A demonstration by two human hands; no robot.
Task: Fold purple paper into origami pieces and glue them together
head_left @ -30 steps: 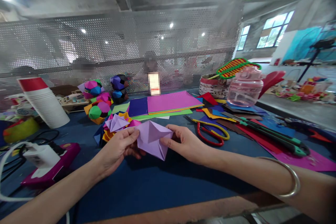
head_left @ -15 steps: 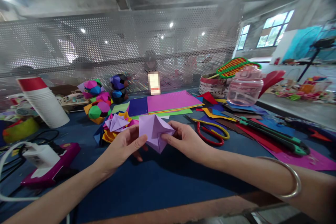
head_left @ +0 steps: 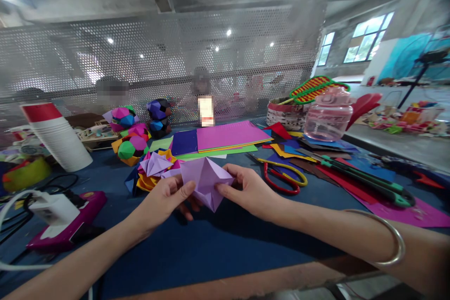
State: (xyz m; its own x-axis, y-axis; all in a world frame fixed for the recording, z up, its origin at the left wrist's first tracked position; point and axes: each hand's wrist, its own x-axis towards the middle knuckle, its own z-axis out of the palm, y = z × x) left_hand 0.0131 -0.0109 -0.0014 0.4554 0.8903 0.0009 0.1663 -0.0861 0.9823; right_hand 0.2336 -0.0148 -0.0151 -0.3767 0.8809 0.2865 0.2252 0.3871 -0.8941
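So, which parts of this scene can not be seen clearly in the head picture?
- Underside of the lilac folded paper: hidden by the left hand and right hand that pinch it.
- People behind the perforated screen: blurred, only vague shapes.
- White cable by the pink device: cut off by the left edge.
- Contents of the pink bottle: too hazy to tell.
- Far end of the green cutter: partly lost among coloured sheets.

folded lilac paper [head_left: 206, 182] | creased, pointed corners | held above blue table, tip pointing down
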